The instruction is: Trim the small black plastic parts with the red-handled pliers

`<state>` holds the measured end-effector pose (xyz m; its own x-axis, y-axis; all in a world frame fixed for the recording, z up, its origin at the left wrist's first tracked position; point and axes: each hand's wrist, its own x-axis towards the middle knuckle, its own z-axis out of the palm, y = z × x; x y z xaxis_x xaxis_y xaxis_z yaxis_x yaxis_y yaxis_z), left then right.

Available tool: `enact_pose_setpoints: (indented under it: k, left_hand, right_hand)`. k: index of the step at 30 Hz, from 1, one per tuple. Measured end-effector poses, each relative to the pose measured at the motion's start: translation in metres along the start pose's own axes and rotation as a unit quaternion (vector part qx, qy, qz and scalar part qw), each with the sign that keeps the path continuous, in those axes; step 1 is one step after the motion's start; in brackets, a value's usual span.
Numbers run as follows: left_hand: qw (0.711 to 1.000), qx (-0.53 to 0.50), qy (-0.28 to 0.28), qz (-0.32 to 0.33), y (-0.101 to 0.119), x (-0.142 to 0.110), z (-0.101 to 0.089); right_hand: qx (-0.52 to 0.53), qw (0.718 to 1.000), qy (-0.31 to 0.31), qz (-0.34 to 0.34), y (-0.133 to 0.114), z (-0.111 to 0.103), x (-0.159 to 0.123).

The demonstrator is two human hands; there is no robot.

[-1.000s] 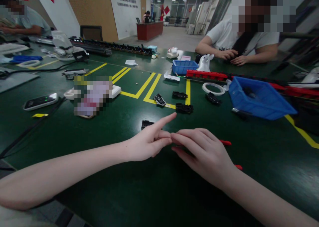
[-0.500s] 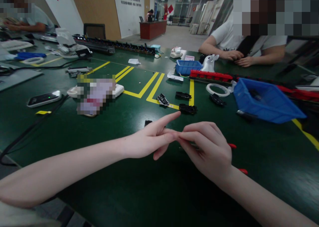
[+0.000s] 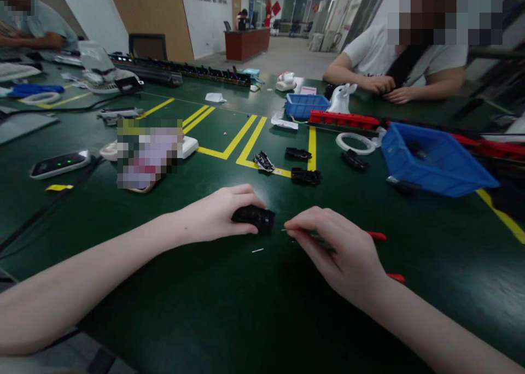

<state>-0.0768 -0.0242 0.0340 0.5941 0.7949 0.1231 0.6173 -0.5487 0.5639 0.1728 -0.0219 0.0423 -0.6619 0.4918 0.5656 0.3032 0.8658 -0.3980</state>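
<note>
My left hand (image 3: 223, 212) has its thumb and fingers around a small black plastic part (image 3: 254, 217) on the green table. To its right, my right hand (image 3: 334, 243) pinches a tiny thin metal pin (image 3: 284, 230) at its fingertips. Another short silvery pin (image 3: 257, 250) lies on the table just below the black part. A tool with red handles (image 3: 376, 235) lies partly hidden beneath my right hand. Farther forward rest more black parts, one (image 3: 305, 175) by the yellow tape and a black-and-silver one (image 3: 263, 162) beside it.
A large blue bin (image 3: 441, 171) stands at the right, near a roll of white tape (image 3: 355, 143). On the left are a phone (image 3: 150, 158) on a stand and a white device (image 3: 60, 164) with a green light. A person (image 3: 394, 73) sits across the table.
My left hand has left my right fingertips, moved left and closed around the black part. A loose pin now shows on the table. My right hand stays nearly in place, still pinching.
</note>
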Motion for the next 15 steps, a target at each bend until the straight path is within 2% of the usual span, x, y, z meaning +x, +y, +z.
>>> enact_pose_setpoints:
  k: [3, 6, 15]
  left_hand:
    - [0.997, -0.055, 0.013, 0.044, 0.029, -0.004, -0.002]
    - [0.992, -0.106, 0.034, 0.061, 0.05, -0.009, -0.003]
    - [0.962, -0.189, 0.159, 0.12, 0.061, -0.019, 0.007]
  right_hand:
    - [0.011, 1.0, -0.005, -0.003, -0.008, -0.005, 0.002]
    - [0.012, 1.0, -0.015, -0.001, -0.017, -0.011, 0.005]
    - [-0.007, 1.0, -0.01, 0.004, -0.035, -0.029, 0.007]
